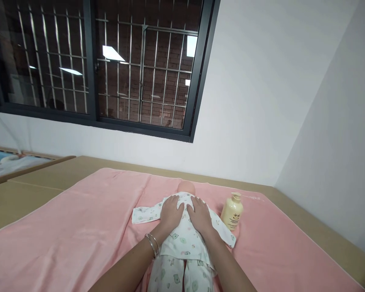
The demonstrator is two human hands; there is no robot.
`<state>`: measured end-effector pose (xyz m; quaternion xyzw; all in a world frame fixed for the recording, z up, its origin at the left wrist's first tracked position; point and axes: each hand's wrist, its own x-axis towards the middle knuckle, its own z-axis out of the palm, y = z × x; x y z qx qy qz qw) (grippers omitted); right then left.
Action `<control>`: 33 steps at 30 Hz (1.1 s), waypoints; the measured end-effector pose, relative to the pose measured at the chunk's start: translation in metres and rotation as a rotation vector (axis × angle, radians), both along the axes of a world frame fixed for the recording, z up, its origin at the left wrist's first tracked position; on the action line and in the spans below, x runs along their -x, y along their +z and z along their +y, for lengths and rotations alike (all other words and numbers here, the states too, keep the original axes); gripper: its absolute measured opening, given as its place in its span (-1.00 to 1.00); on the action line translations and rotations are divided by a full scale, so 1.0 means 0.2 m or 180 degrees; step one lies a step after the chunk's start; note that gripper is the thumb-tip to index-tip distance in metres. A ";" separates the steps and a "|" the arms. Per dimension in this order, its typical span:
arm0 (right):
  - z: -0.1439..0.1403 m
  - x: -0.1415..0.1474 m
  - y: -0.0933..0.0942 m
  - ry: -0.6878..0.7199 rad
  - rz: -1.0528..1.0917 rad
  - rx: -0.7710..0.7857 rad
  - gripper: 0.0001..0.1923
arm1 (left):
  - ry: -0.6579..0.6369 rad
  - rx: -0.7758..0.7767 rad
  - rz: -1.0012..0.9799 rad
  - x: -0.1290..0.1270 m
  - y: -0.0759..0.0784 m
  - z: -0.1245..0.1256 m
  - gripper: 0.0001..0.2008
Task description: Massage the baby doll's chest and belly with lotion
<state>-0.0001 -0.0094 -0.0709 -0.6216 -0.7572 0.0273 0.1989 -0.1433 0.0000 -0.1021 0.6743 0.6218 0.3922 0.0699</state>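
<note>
A baby doll [184, 239] in white printed pyjamas lies on a pink towel [88, 227], its bare head [186, 187] pointing away from me. My left hand [171, 212] rests flat on the left side of the doll's upper torso, fingers apart; bangles circle that wrist. My right hand [200, 215] lies flat on the right side of the torso, next to the left hand. Neither hand grips anything. The doll's sleeves spread out to both sides.
A cream pump bottle [232, 211] stands on the towel just right of the doll. The towel covers a tan surface [33, 190] set against white walls. A barred dark window [100, 61] is above. A cot edge [6, 162] shows at far left.
</note>
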 end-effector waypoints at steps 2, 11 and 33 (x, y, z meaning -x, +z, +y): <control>-0.03 0.02 0.02 -0.0081 -0.0103 -0.0059 -0.45 | 0.0005 0.0004 0.0046 0.00 0.00 0.00 -0.54; -0.05 0.06 0.08 -0.0031 -0.0304 -0.0093 -0.51 | -0.0545 -0.0308 0.0334 0.02 0.05 0.00 -0.63; -0.07 0.05 0.10 0.0166 -0.0245 -0.0137 -0.53 | -0.0307 -0.0677 0.0327 -0.01 0.03 -0.04 -0.64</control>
